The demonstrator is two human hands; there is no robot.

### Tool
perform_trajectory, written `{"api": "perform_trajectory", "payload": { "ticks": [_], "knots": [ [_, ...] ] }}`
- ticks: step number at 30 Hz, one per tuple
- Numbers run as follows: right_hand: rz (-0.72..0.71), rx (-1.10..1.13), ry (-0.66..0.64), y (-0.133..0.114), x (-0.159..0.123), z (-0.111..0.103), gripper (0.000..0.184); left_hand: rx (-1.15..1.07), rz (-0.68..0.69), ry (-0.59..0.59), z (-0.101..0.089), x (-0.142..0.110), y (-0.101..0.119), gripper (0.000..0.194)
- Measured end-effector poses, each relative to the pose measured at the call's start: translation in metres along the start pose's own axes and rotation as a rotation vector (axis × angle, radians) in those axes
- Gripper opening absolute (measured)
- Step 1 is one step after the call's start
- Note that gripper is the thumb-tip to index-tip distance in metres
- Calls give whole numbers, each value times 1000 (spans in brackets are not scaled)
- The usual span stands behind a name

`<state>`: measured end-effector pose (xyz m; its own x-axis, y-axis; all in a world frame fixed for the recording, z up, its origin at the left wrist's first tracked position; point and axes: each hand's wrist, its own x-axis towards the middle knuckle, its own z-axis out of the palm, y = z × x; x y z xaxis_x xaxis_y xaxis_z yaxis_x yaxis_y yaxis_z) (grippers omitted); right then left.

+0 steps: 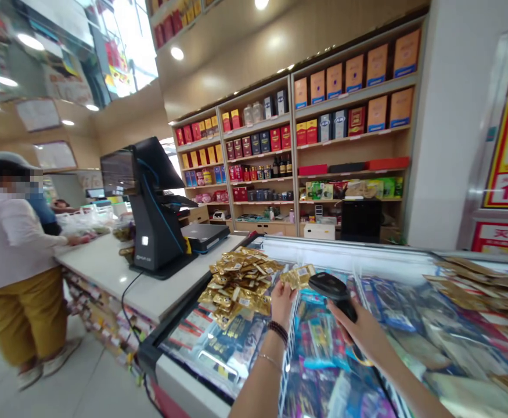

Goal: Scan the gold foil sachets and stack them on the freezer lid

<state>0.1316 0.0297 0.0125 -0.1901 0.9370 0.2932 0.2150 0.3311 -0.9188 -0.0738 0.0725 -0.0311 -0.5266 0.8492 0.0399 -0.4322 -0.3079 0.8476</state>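
Observation:
My left hand [283, 301], with a beaded bracelet at the wrist, is closed on a small gold foil packet [298, 276]. In my right hand [353, 319] is a black handheld barcode scanner [332, 289], its head close to the packet's right end. Both hands are above the glass top of a chest freezer [179, 371]. A heap of similar gold packets [240, 278] lies on the glass just left of my left hand. More flat gold packets [480, 284] are spread at the far right.
A black checkout terminal [153, 215] and a flat scale [205, 237] stand on the white counter [118, 284] at left. A person [18, 244] in a white top stands by that counter. Shelves of boxed goods [260, 142] line the back wall. Bagged goods [323, 342] lie inside the freezer.

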Motion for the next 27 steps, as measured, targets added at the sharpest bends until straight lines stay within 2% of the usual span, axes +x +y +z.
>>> {"api": "perform_trajectory", "payload": {
  "ticks": [6, 11, 16, 21, 27],
  "knots": [
    [23, -18, -25, 9, -4, -10, 56, 30, 1, -29, 2, 1, -1, 43],
    [31, -28, -31, 13, -3, -14, 61, 26, 10, -48, -1, -1, -2, 42],
    [2, -25, -52, 17, -4, -14, 57, 76, -4, -31, -1, -3, 0, 38],
    [-5, -13, -55, 18, -6, -14, 56, 30, -11, -30, -2, -5, 1, 35],
    [24, -11, -47, 8, -9, -15, 57, -42, -17, -18, -1, -7, 1, 39]
  ]
}}
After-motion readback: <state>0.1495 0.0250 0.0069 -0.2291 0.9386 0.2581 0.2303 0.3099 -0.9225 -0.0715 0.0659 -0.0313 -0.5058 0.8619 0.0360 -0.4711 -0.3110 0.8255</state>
